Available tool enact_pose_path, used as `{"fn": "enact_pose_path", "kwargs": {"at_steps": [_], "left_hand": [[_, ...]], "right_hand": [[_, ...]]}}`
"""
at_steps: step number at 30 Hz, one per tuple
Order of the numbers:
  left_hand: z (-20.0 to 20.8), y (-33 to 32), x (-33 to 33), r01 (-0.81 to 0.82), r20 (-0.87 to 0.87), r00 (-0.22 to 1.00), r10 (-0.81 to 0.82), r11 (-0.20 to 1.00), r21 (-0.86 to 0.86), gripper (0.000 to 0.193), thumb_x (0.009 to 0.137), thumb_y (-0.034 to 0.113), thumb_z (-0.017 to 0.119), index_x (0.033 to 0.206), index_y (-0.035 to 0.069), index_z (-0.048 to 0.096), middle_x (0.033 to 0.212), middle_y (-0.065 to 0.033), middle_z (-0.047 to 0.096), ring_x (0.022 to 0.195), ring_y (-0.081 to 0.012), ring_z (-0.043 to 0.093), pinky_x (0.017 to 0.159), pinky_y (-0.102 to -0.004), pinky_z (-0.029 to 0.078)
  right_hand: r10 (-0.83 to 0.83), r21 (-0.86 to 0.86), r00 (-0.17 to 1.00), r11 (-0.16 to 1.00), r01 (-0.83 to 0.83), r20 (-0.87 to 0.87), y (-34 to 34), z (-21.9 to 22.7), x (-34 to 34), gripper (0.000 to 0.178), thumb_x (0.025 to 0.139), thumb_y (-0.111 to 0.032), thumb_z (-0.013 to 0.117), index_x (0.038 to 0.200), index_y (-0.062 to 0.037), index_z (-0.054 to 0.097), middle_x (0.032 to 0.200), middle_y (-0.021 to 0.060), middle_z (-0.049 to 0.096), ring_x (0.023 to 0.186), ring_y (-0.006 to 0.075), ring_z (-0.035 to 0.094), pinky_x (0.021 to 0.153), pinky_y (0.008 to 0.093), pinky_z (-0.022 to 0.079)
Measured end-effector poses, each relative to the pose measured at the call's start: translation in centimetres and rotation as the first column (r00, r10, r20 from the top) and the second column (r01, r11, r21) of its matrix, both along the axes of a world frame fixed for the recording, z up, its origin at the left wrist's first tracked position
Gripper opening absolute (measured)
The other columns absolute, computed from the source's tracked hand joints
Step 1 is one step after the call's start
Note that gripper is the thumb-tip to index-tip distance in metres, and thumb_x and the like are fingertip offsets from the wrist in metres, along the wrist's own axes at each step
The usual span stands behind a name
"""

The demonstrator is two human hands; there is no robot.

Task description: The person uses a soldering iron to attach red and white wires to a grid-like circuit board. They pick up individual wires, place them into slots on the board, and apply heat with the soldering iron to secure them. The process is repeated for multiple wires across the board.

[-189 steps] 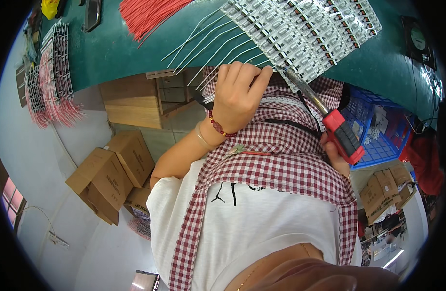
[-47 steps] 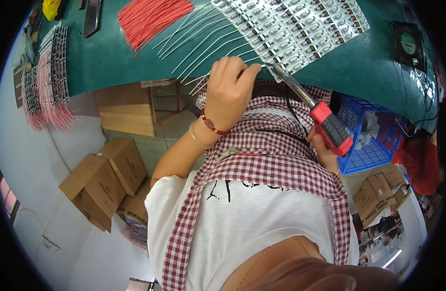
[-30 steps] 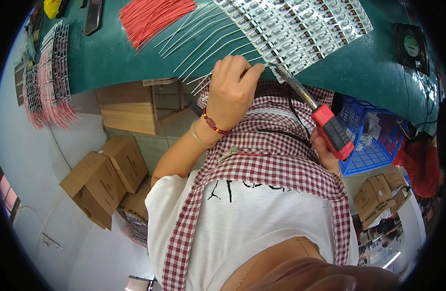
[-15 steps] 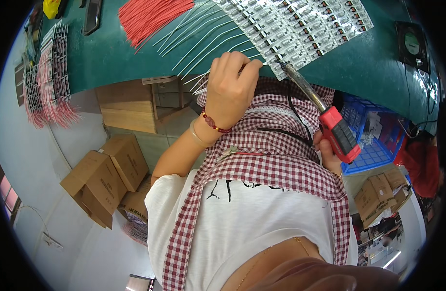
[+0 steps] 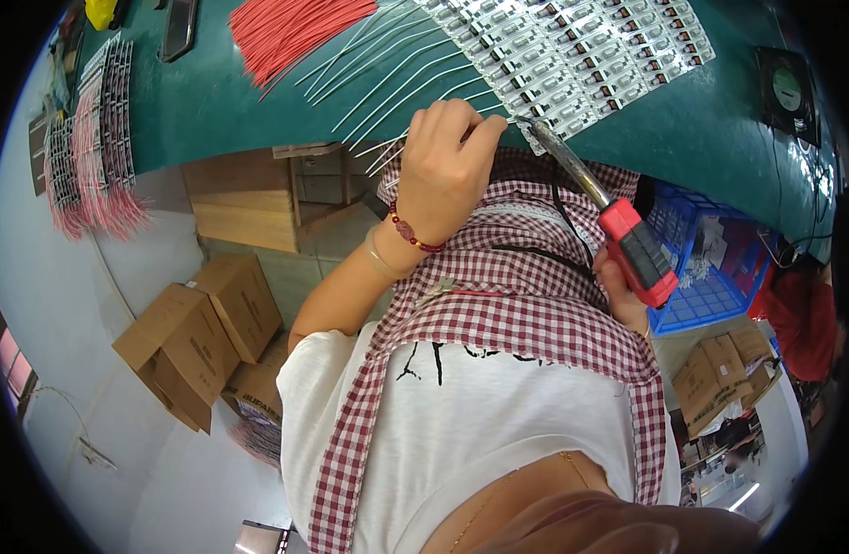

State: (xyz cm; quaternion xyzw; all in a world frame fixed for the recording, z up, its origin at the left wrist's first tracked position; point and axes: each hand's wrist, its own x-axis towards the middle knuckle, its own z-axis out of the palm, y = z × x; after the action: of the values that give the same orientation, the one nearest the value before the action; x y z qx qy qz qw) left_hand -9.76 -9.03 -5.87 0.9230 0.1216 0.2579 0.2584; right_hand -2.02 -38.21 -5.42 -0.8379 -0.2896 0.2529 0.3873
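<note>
My left hand (image 5: pixel 446 166) is closed in a pinch on a thin white wire (image 5: pixel 506 118), its end meeting the near corner of a panel of small silver-white circuit boards (image 5: pixel 558 78). My right hand (image 5: pixel 618 284) grips a soldering iron (image 5: pixel 639 251) by its red and black handle. The iron's dark tip rests at that same corner, close to the wire end; whether they touch is too small to tell. Several more white wires (image 5: pixel 392 85) fan out leftward from the panel's left edge. The fingertips of my left hand are partly hidden behind its knuckles.
A bundle of red wires (image 5: pixel 295 35) lies on the green table (image 5: pixel 203 115), near a phone (image 5: pixel 179 28). Finished-looking strips with pink wires (image 5: pixel 103 138) hang at the left edge. A black square fan-like device (image 5: pixel 787 92) sits right. Below are a blue crate (image 5: pixel 711 300) and cardboard boxes (image 5: pixel 180 342).
The soldering iron has shifted slightly left, its tip coming nearer to the wire end. My left hand keeps its pinch, and the whole view has moved a little.
</note>
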Motion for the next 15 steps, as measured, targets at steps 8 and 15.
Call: {"fn": "enact_pose_path", "kwargs": {"at_steps": [8, 15], "left_hand": [[0.11, 0.01, 0.02, -0.001, -0.021, 1.0, 0.001, 1.0, 0.013, 0.019, 0.072, -0.004, 0.071, 0.09, 0.004, 0.068, 0.077, -0.0063, 0.053, 0.072, -0.0236, 0.054, 0.064, -0.0347, 0.044], [0.05, -0.29, 0.04, -0.021, 0.025, 0.999, 0.021, 1.0, 0.008, 0.02, 0.07, -0.004, 0.072, 0.088, 0.004, 0.068, 0.077, -0.0057, 0.053, 0.071, -0.0236, 0.053, 0.063, -0.0347, 0.043]], "right_hand": [[-0.044, 0.17, 0.995, 0.984, 0.059, -0.09, -0.68, 0.22, 0.05, 0.017, 0.078, -0.01, 0.072, 0.093, -0.0031, 0.069, 0.084, 0.0121, 0.065, 0.067, 0.0257, 0.063, 0.059, 0.0324, 0.048], [-0.055, 0.248, 0.975, 0.963, 0.109, -0.218, -0.5, 0.72, -0.23, 0.015, 0.081, -0.013, 0.069, 0.092, -0.0026, 0.068, 0.079, 0.0097, 0.065, 0.066, 0.0229, 0.063, 0.06, 0.0316, 0.049]]}}
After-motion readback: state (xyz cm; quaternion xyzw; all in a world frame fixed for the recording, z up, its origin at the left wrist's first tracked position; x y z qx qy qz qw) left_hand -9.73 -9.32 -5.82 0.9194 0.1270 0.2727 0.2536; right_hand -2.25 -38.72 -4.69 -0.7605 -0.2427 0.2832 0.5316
